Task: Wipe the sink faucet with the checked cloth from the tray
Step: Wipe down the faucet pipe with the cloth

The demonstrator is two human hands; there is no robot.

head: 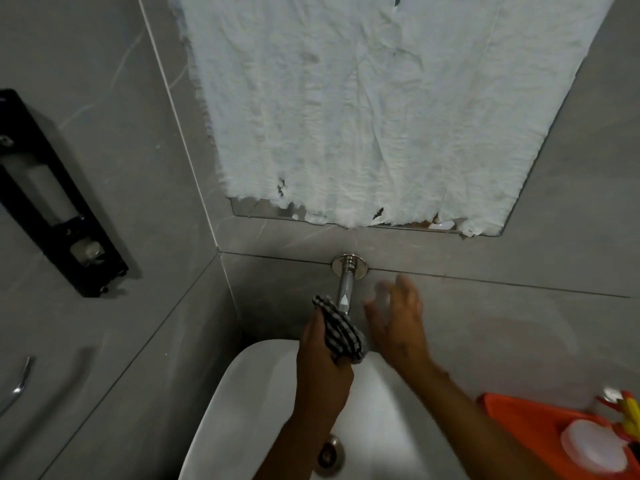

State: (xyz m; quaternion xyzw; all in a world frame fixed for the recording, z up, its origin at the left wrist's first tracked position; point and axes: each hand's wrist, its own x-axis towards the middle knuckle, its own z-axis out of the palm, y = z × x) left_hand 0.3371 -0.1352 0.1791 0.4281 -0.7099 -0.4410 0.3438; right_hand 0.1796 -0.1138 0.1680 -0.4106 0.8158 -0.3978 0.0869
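left hand (320, 355) closed in a fist around the checked cloth (341, 332), black-and-white check, bunched; the cloth sticks out of the far and right side of the fist and presses against the near part of the faucet (345, 289). faucet is a chrome pipe coming out of the grey tiled wall (519, 323) from a round flange, running down toward the sink (263, 393); its near end is hidden behind the cloth, so the spout tip cannot be seen. cloth touches the pipe on its left and near side, far part of the pipe bare and shiny. right hand (398, 322) open, fingers spread and slightly blurred, holding nothing, just right of the faucet and the cloth, close to the wall; whether it touches the wall cannot be told. both forearms cross over the white sink basin, drain (330, 452) showing between them at the near edge. orange tray (512, 414) at the near right, well apart from the cloth, carrying a white round lid (592, 448) and some yellow and red items, too cut off to name. above the faucet, a mirror (256, 207) mostly covered with white crumpled paper (363, 116), a strip of glass bare along its lower edge. black bracket (52, 195) on the left wall; a chrome handle (17, 386) at the near left.
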